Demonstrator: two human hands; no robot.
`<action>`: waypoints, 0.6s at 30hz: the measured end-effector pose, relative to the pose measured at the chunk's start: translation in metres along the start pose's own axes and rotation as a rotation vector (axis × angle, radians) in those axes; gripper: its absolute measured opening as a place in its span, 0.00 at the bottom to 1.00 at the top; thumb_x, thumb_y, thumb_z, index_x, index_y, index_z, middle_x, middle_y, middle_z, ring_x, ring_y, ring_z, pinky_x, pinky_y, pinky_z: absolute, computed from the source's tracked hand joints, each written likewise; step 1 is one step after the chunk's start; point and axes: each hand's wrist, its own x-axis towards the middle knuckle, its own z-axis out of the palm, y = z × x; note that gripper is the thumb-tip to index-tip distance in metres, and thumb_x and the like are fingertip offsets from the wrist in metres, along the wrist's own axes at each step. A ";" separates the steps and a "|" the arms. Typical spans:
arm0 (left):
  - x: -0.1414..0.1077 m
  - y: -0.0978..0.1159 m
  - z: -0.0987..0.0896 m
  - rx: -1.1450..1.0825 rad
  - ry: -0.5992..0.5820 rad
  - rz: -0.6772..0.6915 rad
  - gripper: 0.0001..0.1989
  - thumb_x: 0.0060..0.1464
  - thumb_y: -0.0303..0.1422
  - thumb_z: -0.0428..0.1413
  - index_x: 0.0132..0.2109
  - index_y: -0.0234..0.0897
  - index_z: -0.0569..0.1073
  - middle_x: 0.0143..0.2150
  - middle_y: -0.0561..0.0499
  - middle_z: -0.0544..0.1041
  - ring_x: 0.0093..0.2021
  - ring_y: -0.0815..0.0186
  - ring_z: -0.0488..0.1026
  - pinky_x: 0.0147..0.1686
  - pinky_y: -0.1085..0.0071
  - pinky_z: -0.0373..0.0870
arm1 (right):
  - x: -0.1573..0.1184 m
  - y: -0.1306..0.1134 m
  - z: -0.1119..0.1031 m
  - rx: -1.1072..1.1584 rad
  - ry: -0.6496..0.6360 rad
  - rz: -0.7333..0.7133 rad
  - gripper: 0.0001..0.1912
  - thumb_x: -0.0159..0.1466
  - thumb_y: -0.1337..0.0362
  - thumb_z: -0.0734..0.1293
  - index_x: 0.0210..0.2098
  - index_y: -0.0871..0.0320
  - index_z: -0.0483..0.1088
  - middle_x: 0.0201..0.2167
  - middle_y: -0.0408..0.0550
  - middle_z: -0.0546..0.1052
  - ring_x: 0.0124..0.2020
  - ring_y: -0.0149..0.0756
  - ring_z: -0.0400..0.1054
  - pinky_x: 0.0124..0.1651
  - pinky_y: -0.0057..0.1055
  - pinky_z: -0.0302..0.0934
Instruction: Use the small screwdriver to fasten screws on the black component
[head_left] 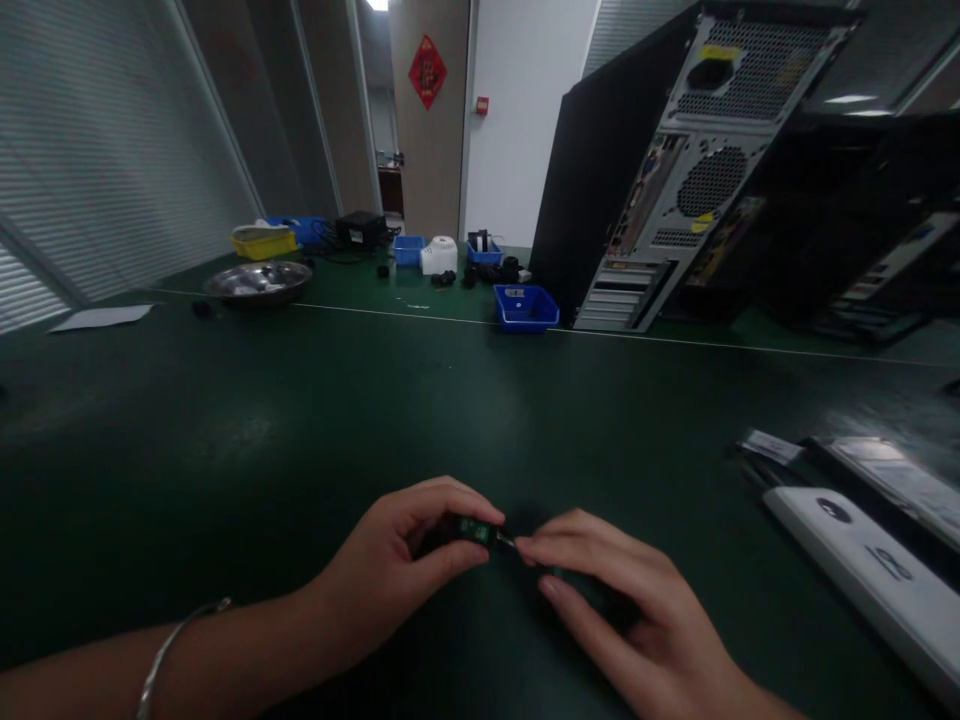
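Low over the dark green table (225,430), my left hand (397,570) pinches a small dark part with a green label (472,530) between thumb and fingers. My right hand (622,610) meets it from the right, fingertips closed on a thin metal end (508,542) sticking out of that part. What lies under the right palm is hidden. A thin metal bangle sits on my left wrist (176,640).
A white flat device (870,580) and packaged items (892,480) lie at the right. Farther back stand a blue bin (525,305), a metal bowl (259,280), a yellow tray (262,243), small boxes, and an open computer tower (675,170).
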 end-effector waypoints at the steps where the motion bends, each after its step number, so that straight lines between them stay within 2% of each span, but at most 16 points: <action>1: 0.000 -0.001 -0.001 0.000 0.003 0.020 0.10 0.54 0.25 0.60 0.44 0.40 0.79 0.42 0.49 0.77 0.44 0.60 0.74 0.45 0.64 0.69 | 0.000 0.000 0.000 -0.015 -0.001 -0.008 0.21 0.63 0.79 0.64 0.51 0.53 0.73 0.42 0.49 0.77 0.42 0.35 0.74 0.42 0.28 0.69; 10: -0.001 -0.003 0.000 0.023 -0.011 0.161 0.11 0.53 0.25 0.63 0.44 0.40 0.80 0.41 0.49 0.78 0.43 0.61 0.76 0.44 0.66 0.71 | 0.004 -0.003 0.003 -0.098 -0.007 -0.031 0.20 0.62 0.79 0.64 0.49 0.53 0.75 0.38 0.50 0.77 0.37 0.36 0.76 0.37 0.28 0.71; 18: -0.004 -0.004 -0.001 0.121 0.016 0.205 0.10 0.52 0.24 0.64 0.43 0.37 0.81 0.38 0.47 0.81 0.40 0.62 0.78 0.41 0.68 0.73 | 0.001 -0.002 0.007 -0.119 -0.026 -0.033 0.20 0.63 0.78 0.63 0.50 0.53 0.74 0.38 0.50 0.77 0.36 0.37 0.75 0.35 0.29 0.72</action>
